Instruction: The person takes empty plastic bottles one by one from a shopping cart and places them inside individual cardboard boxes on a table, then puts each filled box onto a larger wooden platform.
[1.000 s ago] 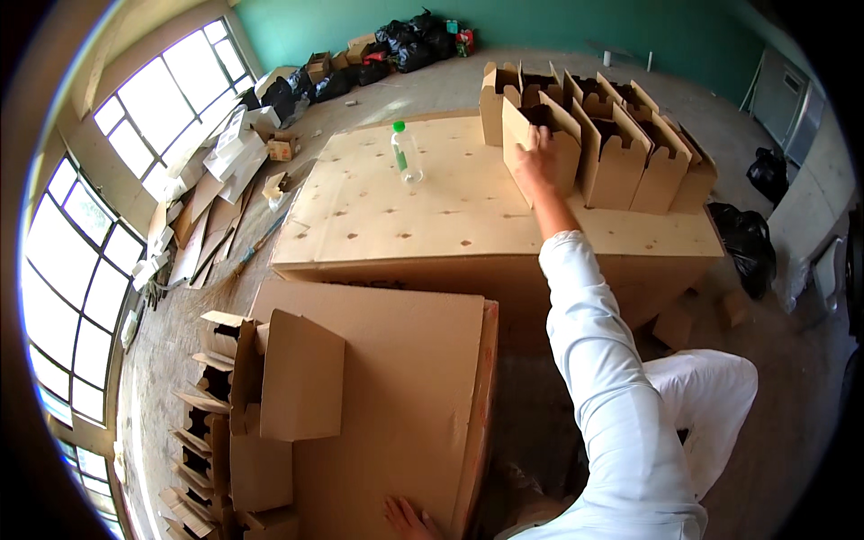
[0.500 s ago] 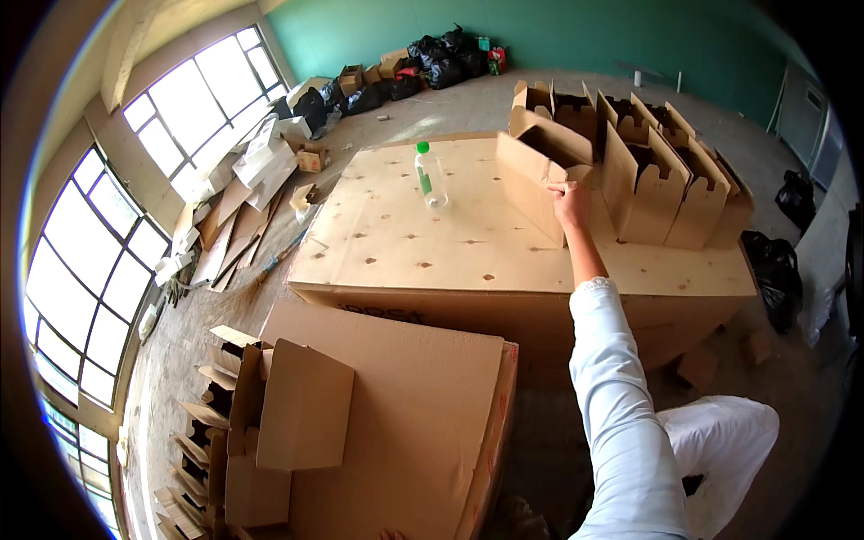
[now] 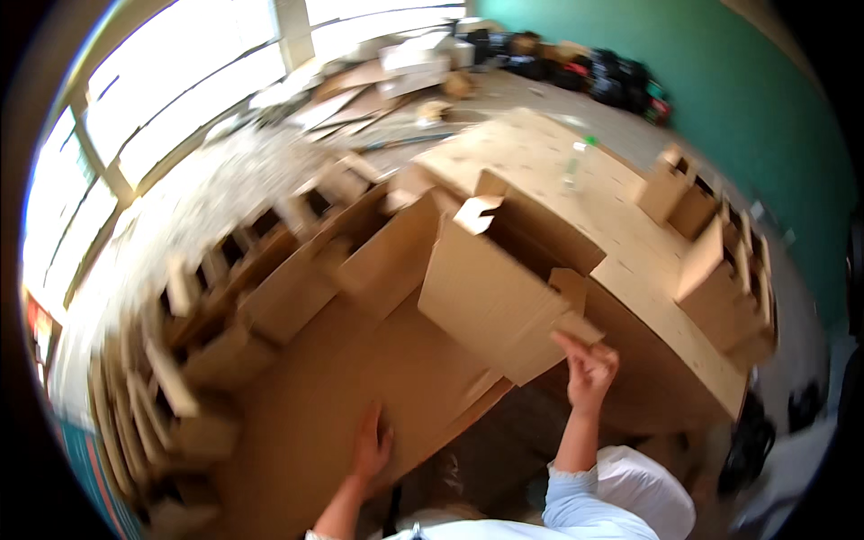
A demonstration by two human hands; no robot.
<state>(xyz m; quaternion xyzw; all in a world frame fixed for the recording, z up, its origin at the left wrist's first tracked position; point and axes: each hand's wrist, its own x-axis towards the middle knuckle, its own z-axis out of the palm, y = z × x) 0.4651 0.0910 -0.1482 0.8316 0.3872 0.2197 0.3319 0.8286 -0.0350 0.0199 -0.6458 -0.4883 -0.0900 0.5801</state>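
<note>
My right hand [image 3: 591, 371] pinches the near right corner of an open-topped brown cardboard box [image 3: 490, 301], by a small flap. The box hangs tilted above the flat cardboard surface [image 3: 315, 396] of the nearer stack, its dark inside and raised flaps showing. Lower down, my left hand [image 3: 370, 447] is over that same surface with its thumb apart from the fingers. It holds nothing; whether it touches the cardboard I cannot tell. Along the left edge of the stack stand several similar open boxes [image 3: 292, 292], blurred by motion.
Beyond lies a wooden-topped table [image 3: 513, 148] bearing a clear bottle with a green cap [image 3: 576, 165]. More open boxes [image 3: 720, 270] stand at its right end. Scrap cardboard [image 3: 355, 103] and black bags [image 3: 616, 79] lie on the floor farther back.
The box in my right hand has come off the wooden-topped table, leftward and nearer, over the cardboard stack. My left hand has come into fuller view. The whole view has swung left.
</note>
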